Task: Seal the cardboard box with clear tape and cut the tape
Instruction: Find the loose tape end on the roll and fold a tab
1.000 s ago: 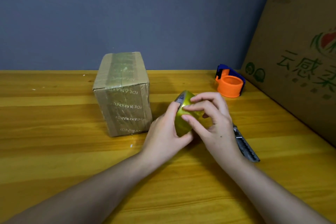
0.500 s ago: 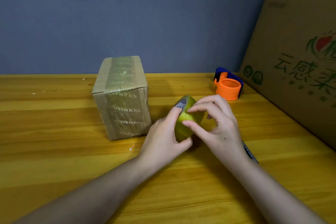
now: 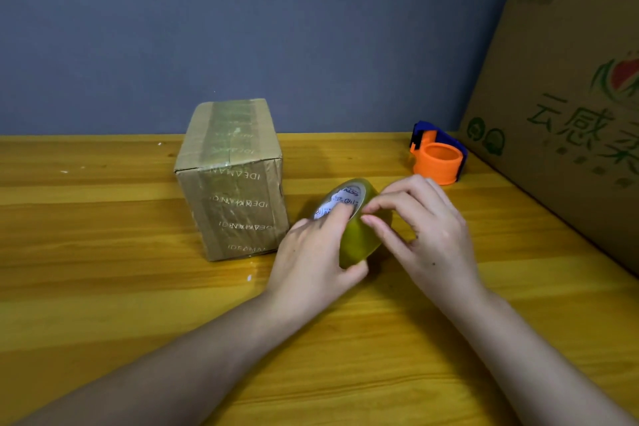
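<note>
A small cardboard box (image 3: 238,197) stands upright on the wooden table (image 3: 103,287), its top and front covered with strips of printed tape. Just right of it, my left hand (image 3: 311,266) grips a roll of clear yellowish tape (image 3: 359,239), fingers reaching into its white core. My right hand (image 3: 428,235) rests on the roll's outer surface, with thumb and fingertips pinching at the tape near the top edge. No loose tape end is visible. The roll is apart from the box.
An orange and blue tape dispenser (image 3: 437,157) sits at the back right of the table. A large printed cardboard carton (image 3: 570,114) leans along the right side. A grey wall stands behind the table.
The roll has turned in my hands, so its white labelled core now faces up. My right fingers have shifted along its surface. The knife seen earlier by my right wrist is now hidden.
</note>
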Demonstrator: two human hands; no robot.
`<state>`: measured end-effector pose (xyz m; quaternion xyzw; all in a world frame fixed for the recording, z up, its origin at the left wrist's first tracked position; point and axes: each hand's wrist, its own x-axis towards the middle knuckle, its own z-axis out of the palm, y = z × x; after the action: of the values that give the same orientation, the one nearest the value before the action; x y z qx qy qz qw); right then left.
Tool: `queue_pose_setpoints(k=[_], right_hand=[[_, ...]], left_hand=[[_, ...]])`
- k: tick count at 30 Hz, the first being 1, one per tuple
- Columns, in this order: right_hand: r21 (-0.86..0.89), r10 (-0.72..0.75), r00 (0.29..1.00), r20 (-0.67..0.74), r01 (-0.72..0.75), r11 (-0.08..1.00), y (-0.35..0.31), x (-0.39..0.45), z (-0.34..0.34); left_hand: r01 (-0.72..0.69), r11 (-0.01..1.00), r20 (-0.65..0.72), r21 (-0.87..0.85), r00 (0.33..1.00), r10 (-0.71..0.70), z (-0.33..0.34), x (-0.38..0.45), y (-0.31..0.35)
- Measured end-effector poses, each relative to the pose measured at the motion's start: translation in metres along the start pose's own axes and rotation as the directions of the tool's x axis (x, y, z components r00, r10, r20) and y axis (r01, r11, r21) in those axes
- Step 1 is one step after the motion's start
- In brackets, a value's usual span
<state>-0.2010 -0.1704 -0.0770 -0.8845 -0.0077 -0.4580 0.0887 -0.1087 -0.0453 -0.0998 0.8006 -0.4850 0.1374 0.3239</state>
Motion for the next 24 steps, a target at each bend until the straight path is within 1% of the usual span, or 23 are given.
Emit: queue_pose_setpoints(k=[2, 3, 4, 6, 9, 11, 15, 20, 24], right_hand=[[-0.037, 0.003, 1.0, 0.023, -0.002, 0.999, -0.002, 0.0, 0.0], [-0.043, 0.008, 0.999, 0.035, -0.006, 0.999, -0.003, 0.001, 0.001], [-0.044, 0.01, 0.999, 0.045, -0.008, 0.999, -0.004, 0.001, 0.001], [-0.053, -0.007, 0.998, 0.06, 0.01, 0.999, -0.007, 0.002, 0.003], [-0.099, -0.078, 0.994, 0.082, 0.086, 0.991, -0.011, 0.003, 0.003], [-0.11, -0.111, 0.991, 0.077, 0.12, 0.987, -0.012, 0.003, 0.002], [-0.032, -0.101, 0.994, 0.032, 0.102, 0.994, -0.012, 0.0, 0.003], [0.037, -0.088, 0.996, -0.009, 0.088, 0.995, -0.008, -0.001, 0.004], [0.065, -0.028, 0.999, -0.033, 0.03, 0.997, -0.006, -0.001, 0.003]], left_hand=[[0.001, 1.0, -0.009, 0.03, 1.0, -0.001, -0.003, 0.0, 0.004], [-0.018, 0.999, -0.037, 0.03, 0.999, 0.019, -0.002, -0.002, 0.005], [-0.008, 1.0, -0.048, 0.015, 0.999, 0.009, -0.003, -0.001, 0.005], [0.024, 0.999, -0.047, -0.047, 0.999, -0.027, -0.004, -0.001, 0.005], [0.106, 0.975, -0.006, -0.196, 0.994, -0.11, -0.007, -0.002, 0.005], [0.114, 0.963, -0.016, -0.244, 0.992, -0.122, -0.006, -0.003, 0.004], [0.109, 0.955, -0.041, -0.274, 0.991, -0.125, -0.001, -0.003, 0.0], [0.108, 0.956, -0.049, -0.271, 0.991, -0.126, 0.001, -0.003, -0.003], [0.049, 0.941, -0.042, -0.336, 0.997, -0.067, 0.001, -0.002, -0.002]])
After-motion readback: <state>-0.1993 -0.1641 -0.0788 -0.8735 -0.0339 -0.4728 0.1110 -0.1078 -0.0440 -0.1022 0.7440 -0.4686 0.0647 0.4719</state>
